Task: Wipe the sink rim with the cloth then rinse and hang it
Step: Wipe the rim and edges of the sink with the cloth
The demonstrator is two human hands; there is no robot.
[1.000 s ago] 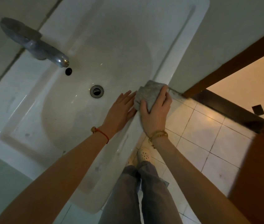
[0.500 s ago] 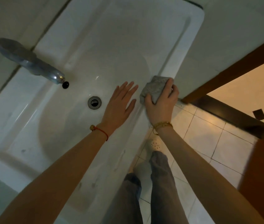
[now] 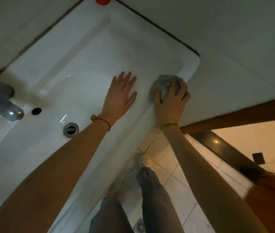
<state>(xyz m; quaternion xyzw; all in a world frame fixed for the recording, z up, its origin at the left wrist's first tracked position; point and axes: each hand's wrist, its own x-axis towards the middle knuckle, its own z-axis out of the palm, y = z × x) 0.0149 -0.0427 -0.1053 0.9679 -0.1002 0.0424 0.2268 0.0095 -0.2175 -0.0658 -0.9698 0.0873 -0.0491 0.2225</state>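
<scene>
The grey cloth [image 3: 161, 86] is gripped by the right hand [image 3: 170, 100], fingers curled over it, and pressed on the sink [image 3: 186, 68] rim near its far right corner. The left hand [image 3: 120, 96] is laid flat, fingers straight, inside the basin just left of the cloth, far of the drain [image 3: 70, 129].

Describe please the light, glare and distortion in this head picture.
Head view: dim, with warm orange light past the door frame; small glints on the tap and sink; wide-angle bending of the rim; right hand on the cloth slightly soft.
</scene>
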